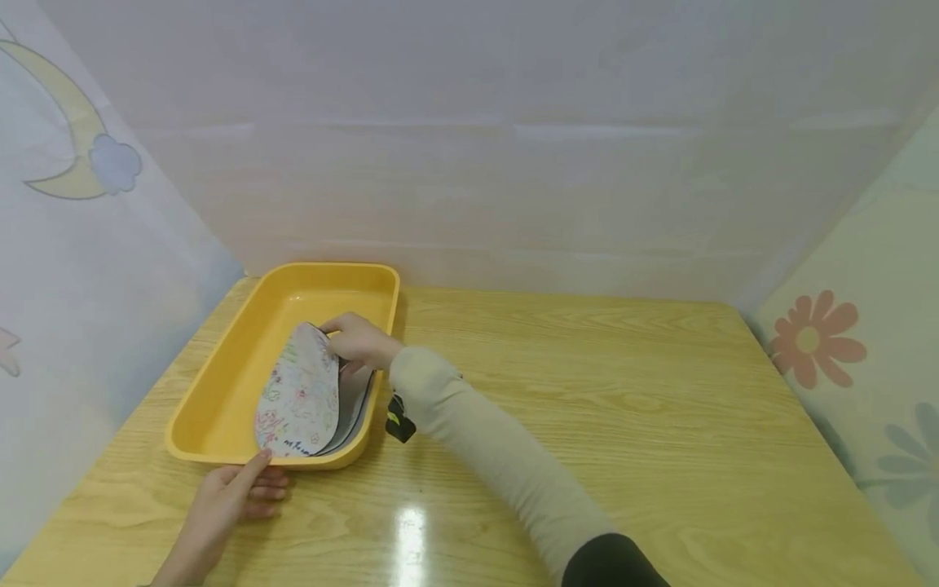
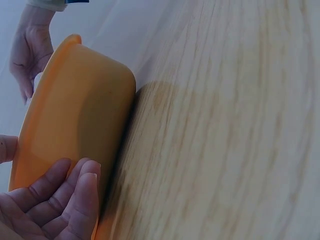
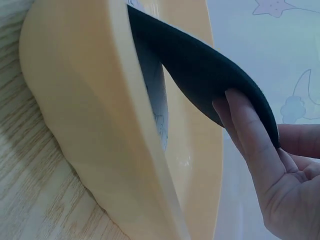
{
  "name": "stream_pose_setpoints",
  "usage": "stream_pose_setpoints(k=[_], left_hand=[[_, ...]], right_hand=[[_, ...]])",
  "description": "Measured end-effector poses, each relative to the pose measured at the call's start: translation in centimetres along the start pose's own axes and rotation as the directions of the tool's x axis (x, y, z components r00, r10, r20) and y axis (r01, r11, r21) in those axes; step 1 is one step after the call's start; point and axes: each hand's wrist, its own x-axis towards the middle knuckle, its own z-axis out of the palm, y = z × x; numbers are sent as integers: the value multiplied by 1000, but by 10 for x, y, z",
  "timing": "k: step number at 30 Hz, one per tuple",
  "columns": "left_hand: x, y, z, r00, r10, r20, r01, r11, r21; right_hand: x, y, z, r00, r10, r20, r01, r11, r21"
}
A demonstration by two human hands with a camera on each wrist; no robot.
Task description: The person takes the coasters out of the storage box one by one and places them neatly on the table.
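A yellow tray (image 1: pixel 220 391) stands at the left of the table. My left hand (image 1: pixel 227 499) holds its near rim, thumb over the edge and fingers (image 2: pixel 82 195) against the outer wall. Inside, my right hand (image 1: pixel 361 341) pinches the upper edge of a thin, rounded mat (image 1: pixel 297 399) covered in coloured doodles. The mat is tilted up, and its dark backing (image 3: pixel 200 75) shows in the right wrist view. Another greyish flat piece (image 1: pixel 355 399) lies beneath it, partly hidden, along the tray's right wall.
The wooden table (image 1: pixel 623 408) extends to the right of the tray. A small black item (image 1: pixel 399 420) with a yellow-green mark is beside the tray, near the right cuff. Pale printed sheets (image 1: pixel 469 163) stand along the back and both sides.
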Motion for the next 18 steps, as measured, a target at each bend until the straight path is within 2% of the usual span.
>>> stream_pose_setpoints(k=[18], left_hand=[[0, 0, 1, 1000, -8, -3, 8, 1000, 0]], right_hand=[[-9, 0, -3, 999, -32, 36, 25, 985, 172]])
